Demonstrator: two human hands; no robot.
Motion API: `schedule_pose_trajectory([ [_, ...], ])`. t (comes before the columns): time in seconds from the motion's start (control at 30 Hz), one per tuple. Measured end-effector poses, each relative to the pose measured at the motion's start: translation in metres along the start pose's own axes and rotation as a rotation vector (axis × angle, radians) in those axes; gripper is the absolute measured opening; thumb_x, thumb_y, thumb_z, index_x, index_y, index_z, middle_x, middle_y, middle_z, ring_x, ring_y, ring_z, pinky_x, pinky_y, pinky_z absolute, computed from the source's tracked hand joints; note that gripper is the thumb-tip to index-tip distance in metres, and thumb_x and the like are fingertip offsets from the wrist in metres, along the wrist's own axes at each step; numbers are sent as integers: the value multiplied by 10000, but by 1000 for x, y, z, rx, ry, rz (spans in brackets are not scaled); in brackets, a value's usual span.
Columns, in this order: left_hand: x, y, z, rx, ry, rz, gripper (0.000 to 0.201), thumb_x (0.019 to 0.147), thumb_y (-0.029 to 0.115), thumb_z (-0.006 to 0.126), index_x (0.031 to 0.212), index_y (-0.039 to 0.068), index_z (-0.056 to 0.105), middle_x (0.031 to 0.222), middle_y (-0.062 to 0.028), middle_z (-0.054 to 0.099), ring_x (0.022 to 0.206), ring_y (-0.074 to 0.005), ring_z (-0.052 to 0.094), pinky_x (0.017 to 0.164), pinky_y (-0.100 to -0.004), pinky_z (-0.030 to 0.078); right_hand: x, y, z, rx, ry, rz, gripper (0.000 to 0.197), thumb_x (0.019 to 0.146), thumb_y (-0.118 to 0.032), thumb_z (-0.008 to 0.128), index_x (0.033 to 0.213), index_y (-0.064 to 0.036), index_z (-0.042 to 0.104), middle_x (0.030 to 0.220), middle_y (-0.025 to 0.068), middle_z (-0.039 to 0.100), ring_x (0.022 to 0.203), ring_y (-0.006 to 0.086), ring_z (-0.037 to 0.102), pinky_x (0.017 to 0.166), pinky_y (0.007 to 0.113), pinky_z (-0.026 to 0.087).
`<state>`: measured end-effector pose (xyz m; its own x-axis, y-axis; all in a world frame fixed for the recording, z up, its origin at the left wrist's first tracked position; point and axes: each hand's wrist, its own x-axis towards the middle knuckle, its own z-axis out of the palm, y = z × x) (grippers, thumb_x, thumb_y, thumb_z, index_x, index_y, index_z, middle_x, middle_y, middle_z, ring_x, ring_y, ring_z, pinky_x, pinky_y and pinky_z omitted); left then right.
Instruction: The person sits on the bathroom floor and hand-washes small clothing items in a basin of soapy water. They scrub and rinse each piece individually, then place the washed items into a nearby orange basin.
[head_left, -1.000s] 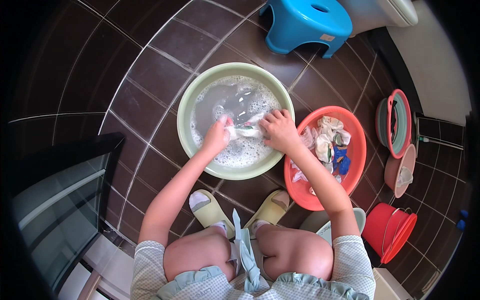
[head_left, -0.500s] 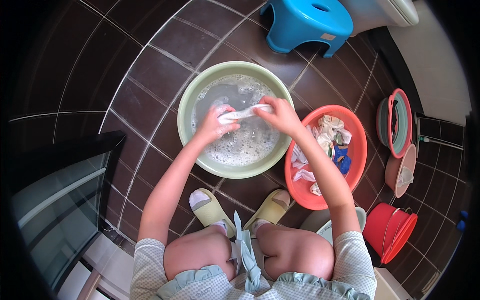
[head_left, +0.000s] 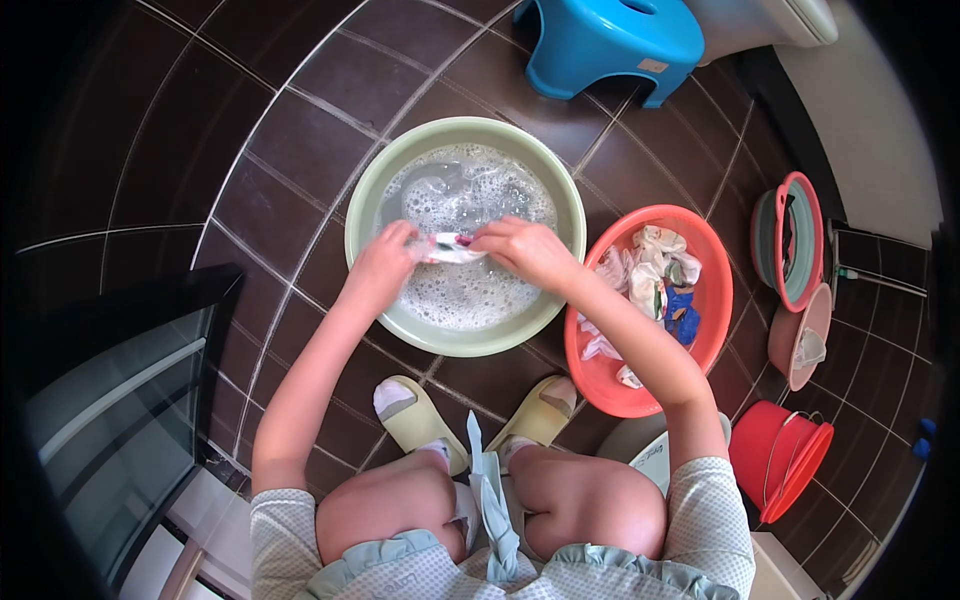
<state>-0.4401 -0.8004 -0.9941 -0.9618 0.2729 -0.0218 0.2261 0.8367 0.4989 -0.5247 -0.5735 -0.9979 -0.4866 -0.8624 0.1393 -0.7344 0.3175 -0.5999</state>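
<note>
A pale green basin [head_left: 465, 130] of soapy water stands on the floor before me, with white suds [head_left: 460, 310] over much of its surface. Stretched between my hands above the water is a small white cloth [head_left: 452, 248] with dark and reddish patches; its exact kind is unclear. My left hand [head_left: 383, 268] pinches one end near the basin's left side. At the other end, my right hand [head_left: 528, 252] is closed on the cloth, palm side down. An orange-red basin [head_left: 716, 325] to the right holds crumpled white, patterned and blue laundry [head_left: 652, 275], partly hidden by my right forearm.
A blue plastic stool [head_left: 610, 45] stands beyond the green basin. Along the right are a folding basin [head_left: 815, 240], a pink basin [head_left: 785, 345] and a red bucket [head_left: 775, 460]. At left is a dark-framed glass panel [head_left: 120, 400]. My slippered feet flank the near side.
Both hands have moved lower and nearer to me, the left one also leftward. The cloth now lies flatter between them and shows coloured patches. The view has shifted slightly.
</note>
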Motion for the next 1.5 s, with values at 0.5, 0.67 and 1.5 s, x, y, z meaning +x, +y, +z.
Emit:
schedule_pose_trajectory([
  [0.5,-15,20,31,-535,-695,-37,247,828,123,486,1052,57,566,900,-104,622,835,-272,592,709,-346,456,-37,-14,-3,168,-637,240,287,777,-88,456,1043,-99,562,760,163,614,742,330,596,684,434,455],
  [0.67,6,-8,34,-1028,-745,-476,287,853,202,499,1073,26,553,917,-32,599,825,-124,565,697,-266,453,-35,19,0,708,-416,475,245,850,-176,472,1055,-68,550,827,96,610,751,177,584,713,316,449],
  [1.5,45,83,59,-961,320,-867,332,851,292,462,772,-12,570,654,-87,584,602,-154,536,538,-337,410,24,-47,38,623,671,805,350,812,-282,528,661,29,579,518,185,505,440,210,471,494,358,386],
])
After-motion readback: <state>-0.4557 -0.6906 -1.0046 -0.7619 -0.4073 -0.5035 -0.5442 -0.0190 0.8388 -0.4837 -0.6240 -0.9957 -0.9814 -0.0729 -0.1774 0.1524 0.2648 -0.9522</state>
